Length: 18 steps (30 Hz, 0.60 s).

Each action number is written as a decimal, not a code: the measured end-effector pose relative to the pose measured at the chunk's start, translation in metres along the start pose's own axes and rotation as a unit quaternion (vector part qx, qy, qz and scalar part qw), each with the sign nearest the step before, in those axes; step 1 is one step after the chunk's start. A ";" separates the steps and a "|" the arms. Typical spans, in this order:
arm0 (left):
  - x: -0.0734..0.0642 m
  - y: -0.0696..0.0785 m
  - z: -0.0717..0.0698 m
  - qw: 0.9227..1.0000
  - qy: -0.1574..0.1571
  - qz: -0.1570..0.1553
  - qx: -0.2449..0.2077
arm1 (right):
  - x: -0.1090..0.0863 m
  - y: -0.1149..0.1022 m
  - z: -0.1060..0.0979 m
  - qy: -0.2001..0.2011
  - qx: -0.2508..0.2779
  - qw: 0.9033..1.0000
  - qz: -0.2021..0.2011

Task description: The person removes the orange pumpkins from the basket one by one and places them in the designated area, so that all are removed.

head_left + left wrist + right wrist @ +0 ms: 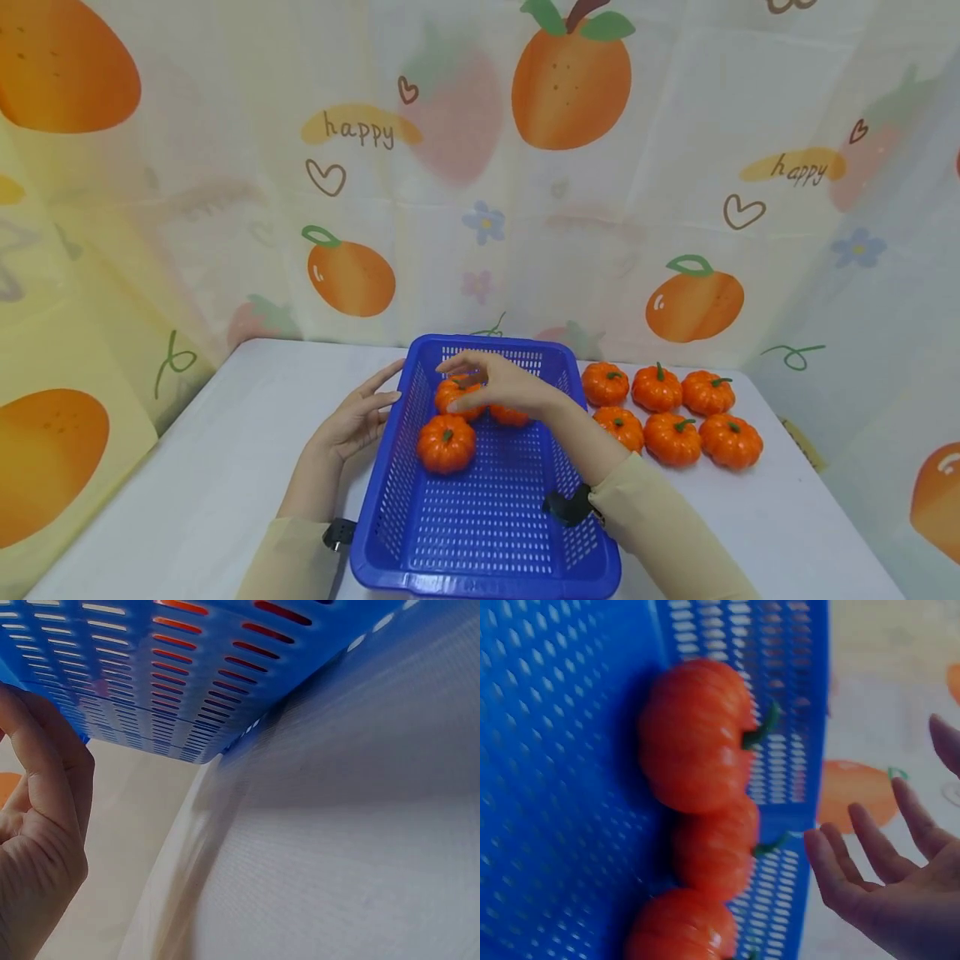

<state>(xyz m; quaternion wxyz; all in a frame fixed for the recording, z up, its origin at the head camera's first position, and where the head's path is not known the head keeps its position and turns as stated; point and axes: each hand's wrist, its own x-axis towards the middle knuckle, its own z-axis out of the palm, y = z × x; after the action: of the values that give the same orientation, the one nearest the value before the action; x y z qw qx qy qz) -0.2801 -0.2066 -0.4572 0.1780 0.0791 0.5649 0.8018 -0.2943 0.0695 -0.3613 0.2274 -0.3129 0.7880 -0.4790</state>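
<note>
Shining orange pumpkins (447, 447), ribbed, squat (green-stemmed)

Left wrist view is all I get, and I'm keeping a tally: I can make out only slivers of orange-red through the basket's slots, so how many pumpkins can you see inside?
Observer: The head view shows three pumpkins in the blue basket.
Operator: Thanks. The other hand is out of my picture too; is it holding one?
Observer: No, in the right wrist view the right hand has its fingers spread and holds nothing.
</note>
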 end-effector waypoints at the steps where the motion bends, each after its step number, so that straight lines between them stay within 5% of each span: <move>1: 0.000 0.000 0.000 1.000 -0.002 0.000 0.000 | 0.001 0.002 0.002 -0.010 -0.005 1.000 0.005; 18: 0.001 0.000 0.001 1.000 0.003 0.002 -0.002 | 0.007 0.025 0.014 -0.120 -0.092 0.987 0.055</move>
<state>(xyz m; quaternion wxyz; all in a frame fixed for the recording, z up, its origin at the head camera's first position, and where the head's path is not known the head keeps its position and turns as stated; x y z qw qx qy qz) -0.2808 -0.2054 -0.4567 0.1750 0.0777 0.5639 0.8033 -0.2963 0.0644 -0.3900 0.3167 -0.3440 0.8118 -0.3497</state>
